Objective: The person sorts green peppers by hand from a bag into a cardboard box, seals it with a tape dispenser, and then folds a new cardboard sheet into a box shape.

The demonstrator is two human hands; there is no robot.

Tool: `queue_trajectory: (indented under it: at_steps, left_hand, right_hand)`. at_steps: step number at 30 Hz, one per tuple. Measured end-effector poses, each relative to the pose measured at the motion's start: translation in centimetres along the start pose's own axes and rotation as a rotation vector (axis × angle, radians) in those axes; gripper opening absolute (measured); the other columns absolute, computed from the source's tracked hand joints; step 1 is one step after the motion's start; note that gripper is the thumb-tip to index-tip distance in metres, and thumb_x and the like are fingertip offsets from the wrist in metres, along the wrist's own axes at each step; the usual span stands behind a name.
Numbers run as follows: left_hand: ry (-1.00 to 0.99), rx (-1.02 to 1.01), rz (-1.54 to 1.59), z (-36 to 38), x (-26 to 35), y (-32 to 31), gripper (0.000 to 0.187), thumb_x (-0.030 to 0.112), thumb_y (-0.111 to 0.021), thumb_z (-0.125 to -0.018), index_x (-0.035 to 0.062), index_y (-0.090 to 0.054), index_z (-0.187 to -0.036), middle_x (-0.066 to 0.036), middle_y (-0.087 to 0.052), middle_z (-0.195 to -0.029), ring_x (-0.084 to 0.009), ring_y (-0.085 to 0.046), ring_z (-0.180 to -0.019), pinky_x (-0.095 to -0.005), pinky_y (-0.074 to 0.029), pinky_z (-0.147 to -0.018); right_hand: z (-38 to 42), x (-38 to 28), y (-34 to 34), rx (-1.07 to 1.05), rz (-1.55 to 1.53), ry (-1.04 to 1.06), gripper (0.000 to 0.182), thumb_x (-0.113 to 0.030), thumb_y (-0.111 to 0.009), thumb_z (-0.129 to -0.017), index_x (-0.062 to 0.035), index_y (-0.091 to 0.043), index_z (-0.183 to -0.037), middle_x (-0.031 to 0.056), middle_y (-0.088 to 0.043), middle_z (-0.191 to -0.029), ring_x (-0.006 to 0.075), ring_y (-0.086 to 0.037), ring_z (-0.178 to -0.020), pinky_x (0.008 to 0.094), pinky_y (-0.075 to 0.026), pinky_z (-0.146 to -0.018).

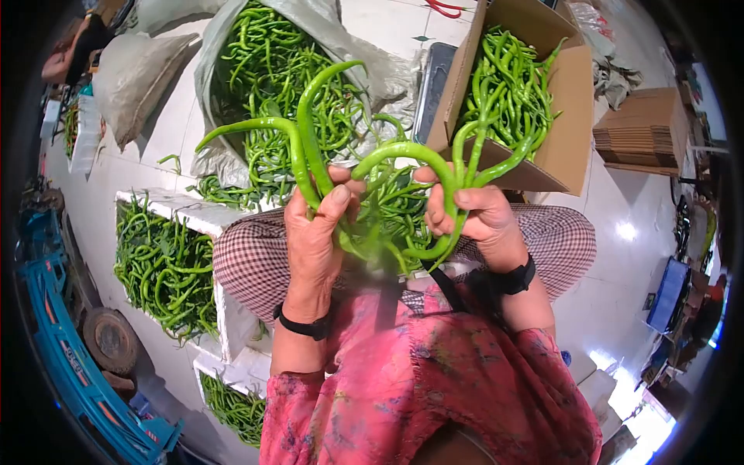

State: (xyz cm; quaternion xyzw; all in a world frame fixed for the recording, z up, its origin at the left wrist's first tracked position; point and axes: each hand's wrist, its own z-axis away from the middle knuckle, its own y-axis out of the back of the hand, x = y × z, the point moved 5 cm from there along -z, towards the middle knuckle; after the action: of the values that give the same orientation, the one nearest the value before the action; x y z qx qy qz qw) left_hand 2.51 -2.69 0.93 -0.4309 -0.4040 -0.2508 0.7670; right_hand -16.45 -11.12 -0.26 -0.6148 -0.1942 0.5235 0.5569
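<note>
Several long green peppers point(302, 139) rise from my left hand point(322, 217), whose fingers are wrapped round their lower ends. My right hand point(477, 213) grips a bunch of curved green peppers point(434, 163) between thumb and fingers. The two hands are apart, raised over my lap. Between and below them lie more green peppers point(399, 209), partly hidden by the hands and partly blurred. Beyond my left hand, a large open sack point(213, 77) is full of green peppers. Past my right hand stands an open cardboard box point(570, 116) with green peppers inside.
White foam boxes point(232, 325) of green peppers stand at the left. A closed sack point(136, 81) lies at the upper left. Flattened cardboard point(639, 132) is stacked at the right. A blue cart point(77, 356) with a wheel is at the far left. Red peppers point(446, 8) lie at the top.
</note>
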Motion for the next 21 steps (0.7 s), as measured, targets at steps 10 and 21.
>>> queue_trajectory:
  at_steps: [10,21]
  left_hand:
    - [0.186,-0.061,0.136,-0.5,-1.2,-0.5,0.032,0.014,-0.066,-0.09,0.0035,-0.055,-0.118,-0.003,-0.058,-0.088,-0.0102,-0.054,-0.068,-0.0226,-0.048,-0.053]
    - [0.161,-0.157,0.377,0.2,-1.3,-0.4,0.029,0.009,-0.069,-0.086,-0.0007,-0.057,-0.111,-0.01,-0.063,-0.089,-0.0154,-0.058,-0.072,-0.0251,-0.048,-0.061]
  right_hand:
    - [1.4,1.2,-3.3,0.122,0.265,-0.053,0.057,-0.032,-0.064,-0.086,0.0114,-0.053,-0.121,0.0129,-0.06,-0.07,0.0219,-0.055,-0.065,0.0356,-0.044,-0.069]
    - [2.5,1.9,-0.8,0.029,0.079,-0.052,0.053,-0.02,-0.065,-0.086,0.0088,-0.053,-0.128,0.0127,-0.066,-0.1,0.019,-0.064,-0.09,0.0295,-0.051,-0.084]
